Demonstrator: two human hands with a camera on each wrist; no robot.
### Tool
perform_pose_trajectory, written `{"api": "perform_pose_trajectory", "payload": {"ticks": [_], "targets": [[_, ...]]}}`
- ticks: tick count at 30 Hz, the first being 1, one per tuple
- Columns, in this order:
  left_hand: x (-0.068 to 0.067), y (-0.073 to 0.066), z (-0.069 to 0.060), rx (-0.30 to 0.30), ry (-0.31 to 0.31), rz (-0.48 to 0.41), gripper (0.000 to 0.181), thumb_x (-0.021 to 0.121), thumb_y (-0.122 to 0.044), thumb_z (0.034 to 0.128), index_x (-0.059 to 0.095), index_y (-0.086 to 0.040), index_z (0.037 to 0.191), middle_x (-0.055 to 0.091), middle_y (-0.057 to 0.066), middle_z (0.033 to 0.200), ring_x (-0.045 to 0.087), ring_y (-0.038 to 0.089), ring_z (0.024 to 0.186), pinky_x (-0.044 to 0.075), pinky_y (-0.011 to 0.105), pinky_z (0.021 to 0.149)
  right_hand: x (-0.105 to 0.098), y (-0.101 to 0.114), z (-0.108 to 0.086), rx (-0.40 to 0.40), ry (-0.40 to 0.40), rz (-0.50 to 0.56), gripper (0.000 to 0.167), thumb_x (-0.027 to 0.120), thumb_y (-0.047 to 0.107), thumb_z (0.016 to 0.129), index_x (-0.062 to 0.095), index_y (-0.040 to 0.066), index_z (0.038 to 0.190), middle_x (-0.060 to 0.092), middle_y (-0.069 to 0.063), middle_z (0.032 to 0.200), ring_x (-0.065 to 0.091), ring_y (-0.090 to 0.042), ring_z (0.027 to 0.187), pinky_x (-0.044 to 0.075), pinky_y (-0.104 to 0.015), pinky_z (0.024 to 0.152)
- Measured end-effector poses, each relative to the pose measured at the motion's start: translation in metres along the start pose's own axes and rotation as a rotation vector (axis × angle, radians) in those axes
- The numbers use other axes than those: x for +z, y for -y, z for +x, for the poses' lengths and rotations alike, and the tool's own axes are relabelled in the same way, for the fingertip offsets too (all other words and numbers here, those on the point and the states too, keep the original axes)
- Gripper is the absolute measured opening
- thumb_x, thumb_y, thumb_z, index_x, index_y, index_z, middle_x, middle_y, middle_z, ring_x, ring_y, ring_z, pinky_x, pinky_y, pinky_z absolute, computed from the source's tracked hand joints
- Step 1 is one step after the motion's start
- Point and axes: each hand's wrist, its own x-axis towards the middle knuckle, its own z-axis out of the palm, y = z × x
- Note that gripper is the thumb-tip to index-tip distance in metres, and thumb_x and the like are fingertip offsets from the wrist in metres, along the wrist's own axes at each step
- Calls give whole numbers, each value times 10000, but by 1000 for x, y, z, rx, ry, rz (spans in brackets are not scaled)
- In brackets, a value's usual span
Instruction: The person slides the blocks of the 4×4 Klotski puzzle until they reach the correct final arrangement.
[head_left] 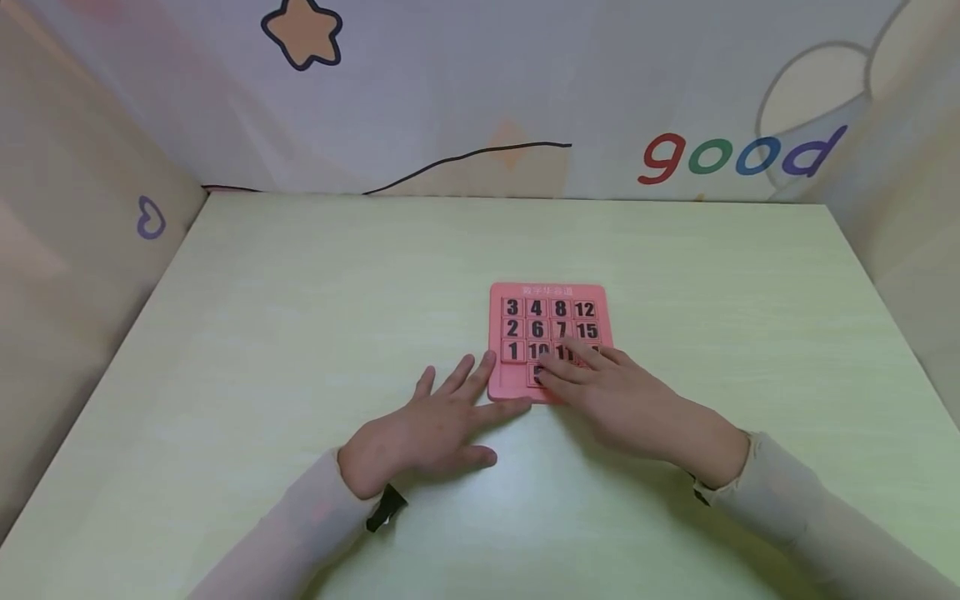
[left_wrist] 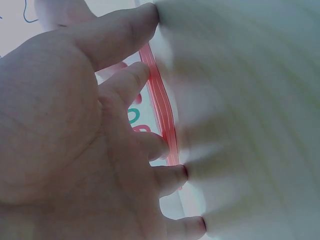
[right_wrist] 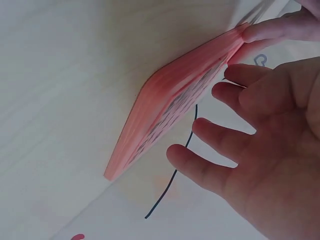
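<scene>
Orange star [head_left: 302, 33] — colourful "good" lettering [head_left: 739, 158]

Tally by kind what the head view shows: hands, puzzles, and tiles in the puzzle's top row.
Hands: 2 (left hand, right hand)
Puzzle: 1
Top-row tiles: 4 (tile 3, tile 4, tile 8, tile 12)
Total: 7

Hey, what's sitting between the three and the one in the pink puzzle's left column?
The 2 tile, directly between the 3 tile and the 1 tile; the head view shows this.
</scene>
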Motion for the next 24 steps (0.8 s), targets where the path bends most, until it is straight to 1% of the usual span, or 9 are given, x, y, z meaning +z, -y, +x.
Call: {"api": "perform_pose_trajectory", "payload": {"ticks": [4,8,16,21,24], "targets": [[-2,0,0,0,-2,-8,695,612,-465,989,255,-465,1585,-128,76,1679,-126,340,1519,35,693,1132,2,-2,-6,-11,-8,2,541,608,-31,922,565,80,1450,481,-93,1523,300,-432,1452,325,-641,1079],[-2,0,0,-1,0,-16,700,623,-457,984,260,-467,1582,-131,70,1680,-127,338,1519,30,688,1135,5,-3,-6,-14,-10,26,554,605,-34,920,557,89,1458,475,-83,1529,291,-429,1457,315,-648,1082],[-3,0,1,3,2,-5,699,609,-476,988,240,-476,1582,-134,75,1678,-127,338,1519,34,692,1133,5,6,7,-14,15,58,557,614,42,959,508,115,1501,414,-57,1575,235,-391,1488,255,-648,1117],[-2,0,1,1,11,1,704,600,-486,991,223,-473,1586,-143,75,1675,-132,336,1517,36,695,1131,4,11,14,-25,24,59,577,625,32,938,505,94,1499,422,-75,1568,255,-401,1479,255,-630,1126],[-2,0,1,1,10,4,705,594,-490,993,214,-476,1587,-145,78,1674,-128,338,1518,36,695,1131,4,11,12,-12,29,63,589,624,33,936,496,103,1507,411,-67,1576,250,-398,1481,256,-629,1126]]}}
